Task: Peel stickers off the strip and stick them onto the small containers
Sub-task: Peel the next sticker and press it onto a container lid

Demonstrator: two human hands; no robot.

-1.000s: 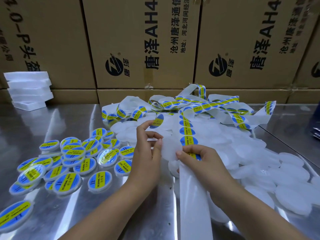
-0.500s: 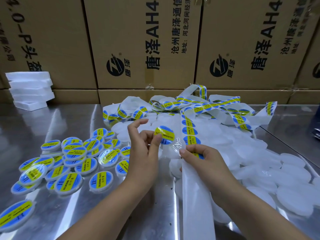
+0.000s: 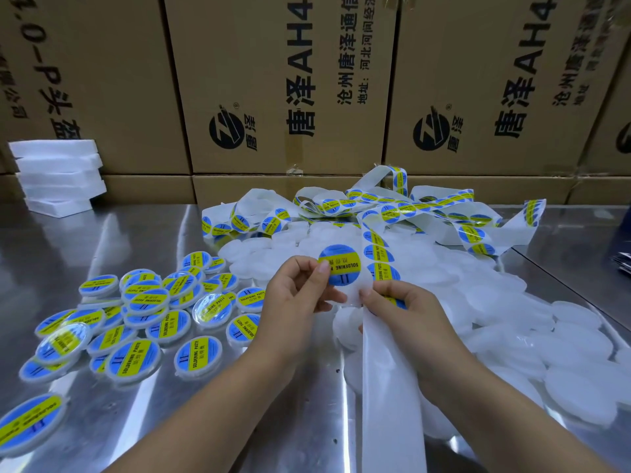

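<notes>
My left hand pinches a small round translucent container that carries a blue and yellow sticker on its face, held up at the table's centre. My right hand pinches the white sticker strip just right of the container, its fingertips close to the container's lower edge. The strip runs back to a tangle of sticker strips and its bare backing trails toward me. A heap of unlabelled white containers lies at the right. Labelled containers lie scattered at the left.
The steel table is shiny. A stack of white foam slabs stands at the back left. Cardboard boxes wall off the back. A dark object shows at the right edge.
The left hand lifted the container and turned it face up; a sticker came off the strip and now sits on the container. The right hand stayed on the strip.
</notes>
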